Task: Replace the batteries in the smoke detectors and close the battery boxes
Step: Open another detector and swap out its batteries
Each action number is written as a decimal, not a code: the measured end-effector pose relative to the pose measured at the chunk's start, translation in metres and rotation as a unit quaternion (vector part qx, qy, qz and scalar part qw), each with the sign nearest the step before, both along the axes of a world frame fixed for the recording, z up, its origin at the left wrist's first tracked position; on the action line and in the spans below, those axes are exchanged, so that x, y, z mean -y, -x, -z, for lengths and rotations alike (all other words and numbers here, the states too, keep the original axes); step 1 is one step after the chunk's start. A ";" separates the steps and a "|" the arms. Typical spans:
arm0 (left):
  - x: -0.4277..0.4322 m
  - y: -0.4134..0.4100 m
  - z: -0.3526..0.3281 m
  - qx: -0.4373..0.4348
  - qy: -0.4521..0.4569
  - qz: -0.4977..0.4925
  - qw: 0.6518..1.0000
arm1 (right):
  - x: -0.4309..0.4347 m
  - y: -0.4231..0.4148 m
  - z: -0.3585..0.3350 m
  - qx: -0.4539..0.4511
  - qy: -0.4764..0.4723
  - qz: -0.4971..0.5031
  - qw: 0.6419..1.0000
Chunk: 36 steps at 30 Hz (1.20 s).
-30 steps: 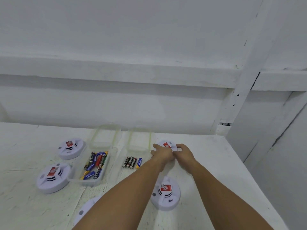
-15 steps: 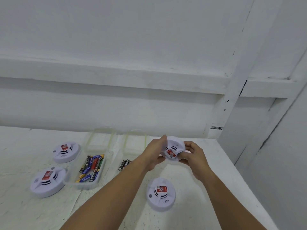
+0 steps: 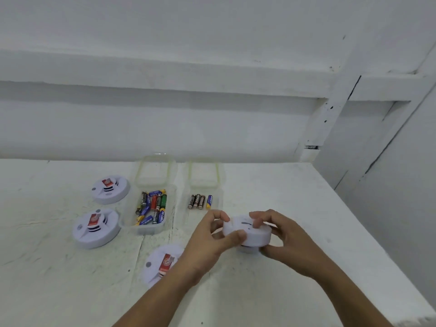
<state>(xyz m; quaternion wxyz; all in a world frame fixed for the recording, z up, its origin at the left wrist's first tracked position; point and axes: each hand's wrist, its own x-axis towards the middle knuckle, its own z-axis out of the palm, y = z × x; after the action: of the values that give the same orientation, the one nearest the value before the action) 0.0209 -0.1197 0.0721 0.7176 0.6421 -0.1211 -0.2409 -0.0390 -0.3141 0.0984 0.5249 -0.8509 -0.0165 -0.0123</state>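
smoke detector [image 3: 247, 233], lower centre, face down above table [image 3: 295, 208]: left hand [image 3: 210, 239] and right hand [image 3: 283, 234] both gripping its rim; risk: fingertip hold slips while prying cover, unit drops.

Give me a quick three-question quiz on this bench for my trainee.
1. True or false: the left hand and right hand both hold one smoke detector.
2. How many batteries lie in the emptier box?
3. Detectors lying on the table: A two, B three, C five?
Key: 1 true; 2 four; 3 B.
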 end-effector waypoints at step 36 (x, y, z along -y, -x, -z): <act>-0.043 0.035 0.065 0.291 -0.255 0.235 0.892 | -0.061 0.065 0.044 -0.028 0.385 -0.034 0.922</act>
<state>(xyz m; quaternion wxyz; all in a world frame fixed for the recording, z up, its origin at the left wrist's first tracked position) -0.0140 -0.0772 0.0071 0.3844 0.7971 -0.4065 -0.2273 -0.1040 -0.2531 0.0544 0.1572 -0.9863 -0.0344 0.0373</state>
